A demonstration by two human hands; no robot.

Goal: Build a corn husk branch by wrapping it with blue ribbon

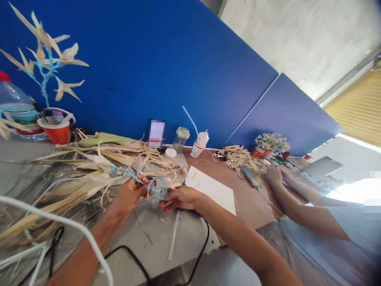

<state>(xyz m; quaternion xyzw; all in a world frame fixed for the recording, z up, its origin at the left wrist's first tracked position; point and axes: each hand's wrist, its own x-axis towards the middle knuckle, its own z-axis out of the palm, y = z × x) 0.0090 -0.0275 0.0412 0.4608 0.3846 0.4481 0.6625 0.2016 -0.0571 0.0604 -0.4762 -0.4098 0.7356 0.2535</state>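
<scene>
Between the fingers of my left hand [131,192] is a flower stem [126,173] wrapped in light-blue strip, with pale corn-husk petals at its far end. The fingers are closed round the stem. My right hand [181,198], just to the right, has its fingers pinched at a curled light-blue strip [160,187]. That strip loops between the two hands. Dry corn husks [74,180] lie spread under and beyond my left hand. A translucent glue stick [174,236] lies below my right hand.
A husk-flower stem stands in a red cup [58,133] beside a large bottle [18,107]. Near the blue partition are a phone [156,133], a jar [180,139] and a white cup [199,147]. White paper [211,188] lies at right. A co-worker's arms [297,194] rest farther right.
</scene>
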